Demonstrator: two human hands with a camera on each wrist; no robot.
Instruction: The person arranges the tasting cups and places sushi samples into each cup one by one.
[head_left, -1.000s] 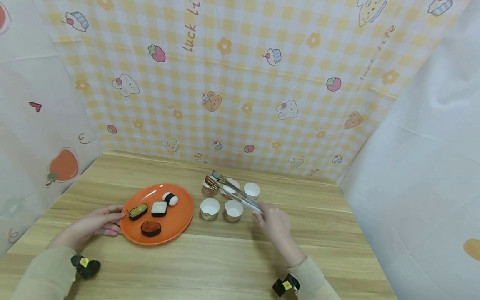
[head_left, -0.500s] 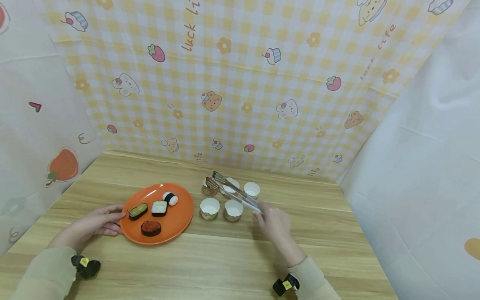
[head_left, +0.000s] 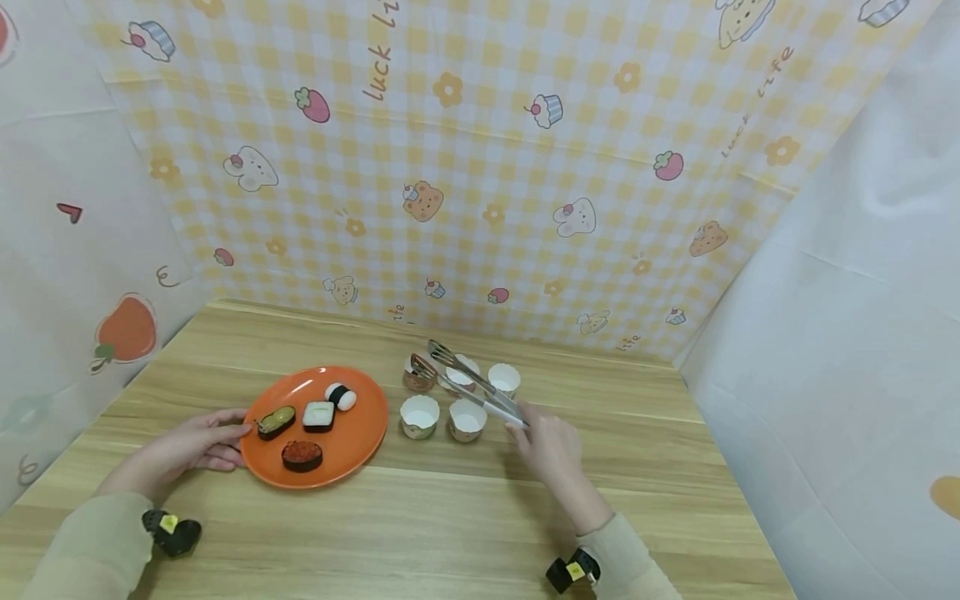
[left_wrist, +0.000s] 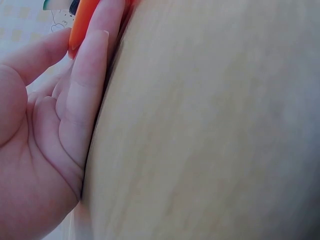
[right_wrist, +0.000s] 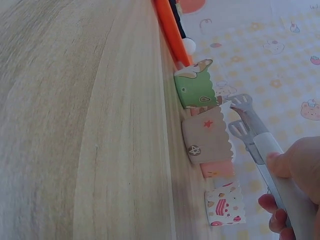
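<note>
My left hand [head_left: 197,440] holds the orange plate [head_left: 354,446] by its left rim, thumb on top and fingers beneath. On the plate lie toy-like sushi pieces: a red roe one [head_left: 302,455], an olive-topped one [head_left: 276,423], a pale square one [head_left: 318,416] and a white one with a black band [head_left: 342,397]. My right hand [head_left: 552,446] grips metal tongs [right_wrist: 269,146] by the pale handle. Their slotted tips are spread apart over the back-left cups, with nothing between them. In the left wrist view only the plate's edge [left_wrist: 85,22] shows beside the thumb.
Several paper baking cups stand in two rows right of the plate, among them a green one [right_wrist: 196,89], a brown one [right_wrist: 207,136] and a pink-patterned one [right_wrist: 223,206]. A checked cloth [head_left: 495,250] rises behind the wooden table [head_left: 420,533]; white cloths hang at both sides.
The tips of the tongs have spread slightly farther apart over the cups. The left hand, plate and sushi stay where they were.
</note>
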